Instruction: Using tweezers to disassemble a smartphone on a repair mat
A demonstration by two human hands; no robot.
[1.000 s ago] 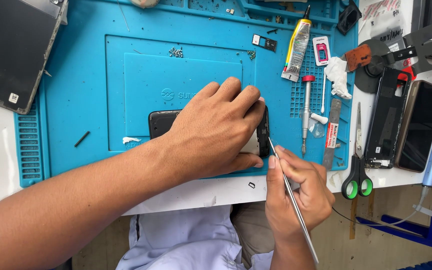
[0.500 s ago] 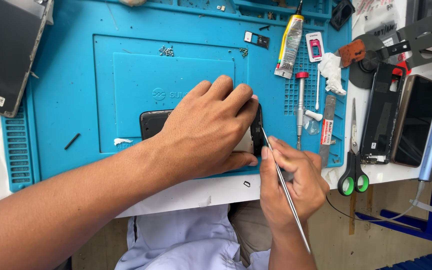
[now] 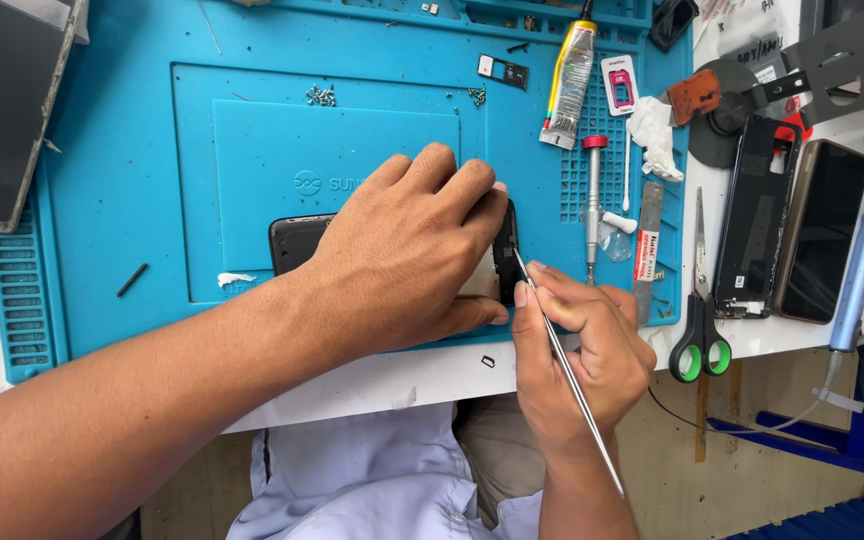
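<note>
The left hand point(image 3: 407, 260) lies flat and spread over a black phone point(image 3: 297, 242), palm down and fingers draped across its body, pressing it against the blue silicone work mat point(image 3: 132, 160); only the phone's rounded dark left end and a sliver of its right edge show past the knuckles. The phone sits near the front edge of the mat, on the raised, smooth rectangular panel at the centre. The right hand point(image 3: 582, 350) closes in a pen-like pinch around a thin, straight metal pry tool point(image 3: 572, 380), whose polished shaft runs diagonally from below the wrist up to a fine tip touching the phone's right edge, just beside the left fingertips. A tiny cluster of screws point(image 3: 320, 96) rests on the mat's upper area, and the ribbed slots of the mat run along its left border. To the right lie a slim screwdriver point(image 3: 593, 200) with a red cap, a crinkled tube of adhesive point(image 3: 569, 70), and scissors point(image 3: 699, 320) with green and black looped handles. Further right on the white table point(image 3: 392, 375), two glossy dark phone slabs point(image 3: 792, 230) lie side by side.
</note>
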